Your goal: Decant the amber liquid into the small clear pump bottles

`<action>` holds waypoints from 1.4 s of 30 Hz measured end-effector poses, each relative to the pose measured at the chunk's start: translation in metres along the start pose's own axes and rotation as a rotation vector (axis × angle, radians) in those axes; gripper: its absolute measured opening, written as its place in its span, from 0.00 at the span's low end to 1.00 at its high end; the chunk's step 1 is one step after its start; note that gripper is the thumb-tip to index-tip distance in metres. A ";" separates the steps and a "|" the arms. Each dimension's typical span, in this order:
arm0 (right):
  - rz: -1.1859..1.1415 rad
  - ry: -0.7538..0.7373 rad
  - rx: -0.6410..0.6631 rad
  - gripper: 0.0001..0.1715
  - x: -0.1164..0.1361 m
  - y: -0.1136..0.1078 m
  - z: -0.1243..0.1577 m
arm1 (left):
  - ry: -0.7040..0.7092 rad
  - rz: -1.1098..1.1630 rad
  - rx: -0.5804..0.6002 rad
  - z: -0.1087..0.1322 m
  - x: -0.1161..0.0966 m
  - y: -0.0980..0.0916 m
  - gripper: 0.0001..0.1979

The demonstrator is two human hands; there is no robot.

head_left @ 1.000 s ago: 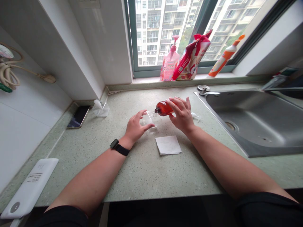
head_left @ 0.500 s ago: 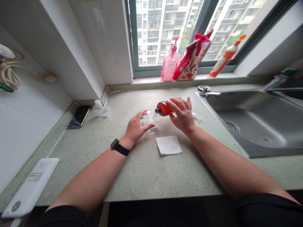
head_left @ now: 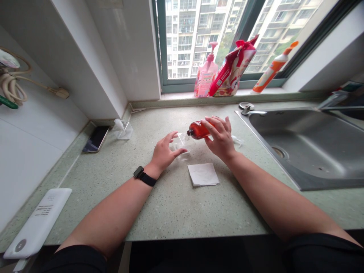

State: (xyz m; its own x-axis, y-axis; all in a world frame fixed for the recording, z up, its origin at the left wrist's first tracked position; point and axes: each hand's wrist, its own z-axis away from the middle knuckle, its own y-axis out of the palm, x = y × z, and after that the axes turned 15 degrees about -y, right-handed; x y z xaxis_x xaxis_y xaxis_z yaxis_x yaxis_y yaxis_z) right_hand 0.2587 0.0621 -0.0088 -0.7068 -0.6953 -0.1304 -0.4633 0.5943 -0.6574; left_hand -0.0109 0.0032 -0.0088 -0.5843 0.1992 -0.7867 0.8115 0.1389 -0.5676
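My right hand (head_left: 220, 137) is closed around a red-amber bottle (head_left: 199, 130), tipped nearly level with its open neck pointing left. That neck meets the threaded mouth of a clear plastic bottle (head_left: 182, 142); whether liquid is flowing between them cannot be made out. My left hand (head_left: 163, 151), a black watch at its wrist, curves its fingers and thumb around the clear bottle. Right of my right hand lies a clear-white pump top (head_left: 237, 141), partly hidden. A folded white paper towel (head_left: 203, 174) lies on the counter (head_left: 159, 212) between my forearms.
A clear box with a white nozzle piece (head_left: 122, 129) and a phone (head_left: 96, 139) are at the left. Nearer is a white power bank (head_left: 38, 223). A steel sink (head_left: 313, 151) is on the right. The windowsill holds a pink pump bottle (head_left: 205, 77), a red bag (head_left: 233, 72) and an orange-white bottle (head_left: 270, 72).
The view has shifted very slightly. Both hands and both bottles keep almost the same positions.
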 end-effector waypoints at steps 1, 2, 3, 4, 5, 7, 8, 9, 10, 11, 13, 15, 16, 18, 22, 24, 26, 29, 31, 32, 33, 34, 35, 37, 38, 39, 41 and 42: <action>0.000 -0.006 -0.004 0.46 0.000 0.000 0.000 | 0.000 -0.002 0.000 0.000 0.000 0.000 0.41; 0.002 -0.014 -0.008 0.46 0.000 0.000 0.000 | -0.001 -0.004 -0.001 0.000 0.000 0.000 0.42; 0.004 -0.020 -0.011 0.45 0.000 0.000 0.000 | -0.001 -0.006 -0.001 0.000 0.001 0.000 0.42; 0.007 -0.024 -0.013 0.45 -0.001 0.000 0.001 | -0.002 -0.009 -0.001 0.000 0.001 0.000 0.42; 0.011 -0.025 -0.012 0.45 -0.001 -0.001 0.001 | -0.002 -0.011 -0.001 0.000 0.001 0.001 0.42; 0.015 -0.023 -0.004 0.46 -0.001 -0.001 0.001 | -0.002 -0.015 -0.001 0.000 0.001 0.001 0.42; 0.016 -0.022 -0.001 0.46 -0.001 -0.001 0.001 | -0.002 -0.016 -0.001 0.000 0.001 0.001 0.42; 0.016 -0.022 -0.002 0.46 -0.001 -0.001 0.001 | -0.002 -0.018 0.000 0.000 0.001 0.001 0.42; 0.015 -0.025 -0.007 0.45 -0.001 0.000 0.000 | -0.003 -0.019 0.002 0.000 0.001 0.001 0.42; 0.014 -0.028 -0.015 0.45 -0.001 0.000 0.000 | -0.004 -0.020 0.003 0.000 0.001 0.001 0.42; 0.014 -0.037 -0.034 0.45 0.000 0.000 0.000 | -0.006 -0.018 0.004 0.000 0.001 0.001 0.42; 0.014 -0.042 -0.045 0.44 0.000 0.000 0.000 | -0.004 -0.013 0.003 -0.001 0.002 0.001 0.42; 0.014 -0.042 -0.045 0.45 0.000 0.000 0.000 | -0.002 -0.011 0.003 -0.001 0.002 0.001 0.42; 0.015 -0.040 -0.039 0.45 0.000 0.000 0.000 | 0.002 -0.009 0.005 -0.001 0.003 0.001 0.42; 0.017 -0.041 -0.026 0.45 -0.001 0.000 0.000 | 0.001 -0.011 0.007 -0.001 0.003 0.001 0.43; 0.017 -0.040 -0.026 0.45 -0.001 0.000 0.000 | 0.003 -0.011 0.007 -0.001 0.003 0.001 0.43; 0.018 -0.036 -0.027 0.46 -0.001 0.000 0.000 | 0.002 -0.011 0.008 -0.001 0.003 0.001 0.43; 0.014 -0.035 -0.034 0.46 0.000 0.000 0.000 | -0.004 -0.010 0.013 -0.001 0.003 0.001 0.44; 0.009 -0.037 -0.032 0.47 -0.001 0.000 0.000 | -0.006 -0.008 0.016 -0.001 0.002 0.001 0.44; 0.006 -0.036 -0.030 0.47 -0.001 0.000 0.000 | -0.006 -0.007 0.016 -0.001 0.002 0.001 0.44; 0.004 -0.035 -0.027 0.48 -0.001 0.000 0.000 | -0.006 -0.006 0.015 -0.001 0.002 0.001 0.44; 0.002 -0.036 -0.025 0.48 -0.001 0.000 0.000 | -0.007 -0.006 0.014 -0.001 0.002 0.001 0.44; 0.002 -0.038 -0.025 0.48 -0.001 0.000 0.000 | -0.007 -0.006 0.015 -0.002 0.002 0.001 0.44; 0.006 -0.040 -0.024 0.48 -0.002 0.000 0.000 | -0.009 -0.004 0.015 -0.002 0.003 0.001 0.44; 0.008 -0.039 -0.022 0.47 -0.001 0.000 0.000 | -0.009 -0.002 0.014 -0.002 0.003 0.002 0.43; 0.010 -0.036 -0.020 0.47 -0.001 0.000 0.000 | -0.009 0.000 0.013 -0.002 0.003 0.002 0.43; 0.008 -0.029 -0.017 0.48 -0.001 -0.001 0.000 | -0.005 0.006 0.009 -0.002 0.004 0.002 0.43; 0.006 -0.028 -0.018 0.48 -0.001 -0.001 0.000 | -0.003 0.008 0.007 -0.002 0.004 0.002 0.42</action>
State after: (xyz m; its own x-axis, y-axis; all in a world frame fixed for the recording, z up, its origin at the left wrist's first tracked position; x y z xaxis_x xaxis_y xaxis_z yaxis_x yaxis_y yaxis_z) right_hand 0.2597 0.0620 -0.0085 -0.6941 -0.7030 -0.1553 -0.4693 0.6054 -0.6429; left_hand -0.0114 0.0060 -0.0130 -0.5777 0.1976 -0.7920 0.8162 0.1301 -0.5629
